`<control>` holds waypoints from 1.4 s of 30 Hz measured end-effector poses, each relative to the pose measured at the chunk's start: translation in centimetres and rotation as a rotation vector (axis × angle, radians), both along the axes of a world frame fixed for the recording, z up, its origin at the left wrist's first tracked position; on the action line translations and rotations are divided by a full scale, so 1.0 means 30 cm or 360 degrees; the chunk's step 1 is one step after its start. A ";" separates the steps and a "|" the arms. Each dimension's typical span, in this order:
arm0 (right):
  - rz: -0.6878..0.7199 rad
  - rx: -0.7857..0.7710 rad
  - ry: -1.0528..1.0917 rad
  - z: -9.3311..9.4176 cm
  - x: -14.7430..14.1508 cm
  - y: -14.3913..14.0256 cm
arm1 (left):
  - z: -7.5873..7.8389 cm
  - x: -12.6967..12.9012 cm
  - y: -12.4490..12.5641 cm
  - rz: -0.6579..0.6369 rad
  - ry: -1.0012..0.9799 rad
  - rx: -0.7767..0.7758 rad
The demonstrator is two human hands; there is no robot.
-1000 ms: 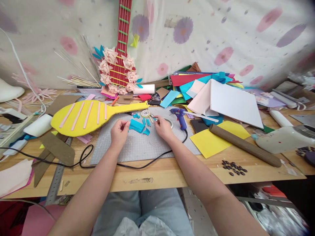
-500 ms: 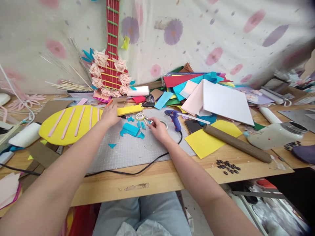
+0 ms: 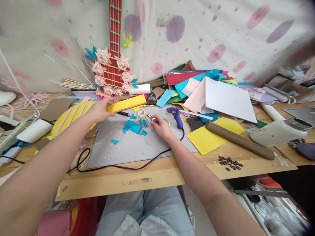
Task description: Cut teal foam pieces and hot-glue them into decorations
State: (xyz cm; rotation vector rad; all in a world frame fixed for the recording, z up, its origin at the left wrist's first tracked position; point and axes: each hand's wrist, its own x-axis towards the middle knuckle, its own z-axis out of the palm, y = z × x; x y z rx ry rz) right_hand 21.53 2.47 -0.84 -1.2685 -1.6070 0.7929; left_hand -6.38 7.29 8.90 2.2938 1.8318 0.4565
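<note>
My left hand (image 3: 99, 108) is closed on a long yellow neck piece (image 3: 128, 103), held above the grey cutting mat (image 3: 108, 144). Left of it lies a yellow rounded body (image 3: 57, 123) with pale pink strips; my forearm hides whether the two are joined. My right hand (image 3: 161, 127) rests low over the mat, thumb and fingertips together; whatever they pinch is too small to make out. Close to those fingertips are small blue rolls (image 3: 143, 122), a white round disc with holes (image 3: 142, 113) and a partly hidden ring. Blue scraps (image 3: 133, 126) lie nearby.
A purple glue gun (image 3: 176, 116) sits right of my right hand, its black cord (image 3: 147, 166) crossing the mat. Behind stands a red guitar model (image 3: 114, 70) with paper flowers. Rightward are yellow sheets (image 3: 204, 144), a brown tube (image 3: 240, 141), black beads (image 3: 230, 163) and a jar (image 3: 273, 132).
My left hand has raised the yellow neck piece, and the striped body has shifted and tilted. My right hand stays near the small blue rolls. The view has shifted slightly.
</note>
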 end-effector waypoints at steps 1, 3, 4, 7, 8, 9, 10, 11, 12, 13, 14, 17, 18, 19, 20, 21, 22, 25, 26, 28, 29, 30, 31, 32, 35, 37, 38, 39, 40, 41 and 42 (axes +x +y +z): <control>-0.0032 -0.0016 0.0072 -0.004 0.004 0.007 | 0.006 -0.004 -0.025 -0.0104 -0.0018 -0.0036; -0.0095 -0.0006 0.0220 -0.010 0.014 0.021 | 0.004 -0.003 -0.080 -0.0308 0.0018 -0.0122; -0.0123 0.0012 0.0290 -0.010 0.018 0.026 | -0.003 0.004 -0.107 -0.0381 0.0101 -0.0193; -0.0156 0.0040 0.0406 -0.002 0.026 0.027 | -0.037 0.040 -0.177 -0.0497 0.0323 -0.0267; -0.0158 0.0040 0.0405 0.003 0.025 0.023 | -0.049 0.056 -0.194 -0.0524 0.0370 -0.0272; -0.0160 0.0044 0.0389 0.009 0.023 0.018 | -0.060 0.072 -0.208 -0.0558 0.0395 -0.0262; -0.0160 0.0050 0.0366 0.013 0.020 0.012 | -0.070 0.087 -0.218 -0.0603 0.0414 -0.0259; -0.0160 0.0059 0.0347 0.017 0.017 0.007 | -0.077 0.101 -0.225 -0.0624 0.0424 -0.0253; -0.0158 0.0072 0.0339 0.019 0.014 0.003 | -0.084 0.113 -0.228 -0.0644 0.0426 -0.0242; -0.0153 0.0086 0.0338 0.020 0.011 0.001 | -0.089 0.123 -0.228 -0.0650 0.0425 -0.0228; -0.0145 0.0099 0.0337 0.019 0.008 0.000 | -0.094 0.131 -0.227 -0.0644 0.0423 -0.0214; -0.0121 0.0115 0.0315 0.010 0.006 0.004 | -0.107 0.147 -0.218 -0.0577 0.0431 -0.0173; -0.0111 0.0110 0.0310 0.007 0.006 0.006 | -0.112 0.151 -0.216 -0.0551 0.0435 -0.0160; -0.0102 0.0109 0.0308 0.004 0.006 0.006 | -0.116 0.156 -0.214 -0.0536 0.0437 -0.0149; -0.0091 0.0116 0.0306 0.002 0.005 0.005 | -0.120 0.163 -0.214 -0.0528 0.0433 -0.0140; -0.0078 0.0134 0.0302 0.002 0.004 0.003 | -0.124 0.171 -0.214 -0.0531 0.0427 -0.0134; -0.0064 0.0161 0.0294 0.002 0.003 -0.001 | -0.129 0.180 -0.214 -0.0540 0.0419 -0.0130; -0.0025 0.0211 0.0251 0.008 -0.001 -0.013 | -0.143 0.214 -0.214 -0.0549 0.0390 -0.0109; -0.0024 0.0199 0.0244 0.009 -0.001 -0.015 | -0.147 0.225 -0.213 -0.0541 0.0380 -0.0099; -0.0038 0.0143 0.0236 0.010 0.001 -0.015 | -0.153 0.241 -0.210 -0.0514 0.0376 -0.0073; -0.0045 0.0105 0.0242 0.009 0.003 -0.013 | -0.155 0.246 -0.208 -0.0504 0.0379 -0.0063; -0.0049 0.0066 0.0257 0.009 0.005 -0.010 | -0.156 0.250 -0.206 -0.0502 0.0385 -0.0056; -0.0048 0.0026 0.0283 0.009 0.006 -0.007 | -0.156 0.252 -0.204 -0.0507 0.0392 -0.0055; -0.0045 -0.0011 0.0320 0.010 0.007 -0.004 | -0.155 0.253 -0.204 -0.0513 0.0398 -0.0055; -0.0025 -0.0067 0.0446 0.019 0.000 -0.006 | -0.148 0.258 -0.206 -0.0506 0.0424 -0.0044; -0.0006 -0.0056 0.0511 0.027 -0.011 -0.013 | -0.142 0.265 -0.209 -0.0483 0.0440 -0.0033; -0.0002 -0.0046 0.0530 0.030 -0.017 -0.017 | -0.140 0.270 -0.210 -0.0466 0.0442 -0.0031; -0.0008 -0.0038 0.0544 0.031 -0.023 -0.020 | -0.138 0.274 -0.211 -0.0448 0.0440 -0.0031; -0.0023 -0.0035 0.0556 0.032 -0.028 -0.022 | -0.137 0.277 -0.211 -0.0430 0.0434 -0.0037; -0.0048 -0.0041 0.0565 0.030 -0.031 -0.023 | -0.136 0.279 -0.210 -0.0418 0.0426 -0.0050; -0.0082 -0.0057 0.0576 0.027 -0.033 -0.021 | -0.136 0.278 -0.209 -0.0413 0.0413 -0.0068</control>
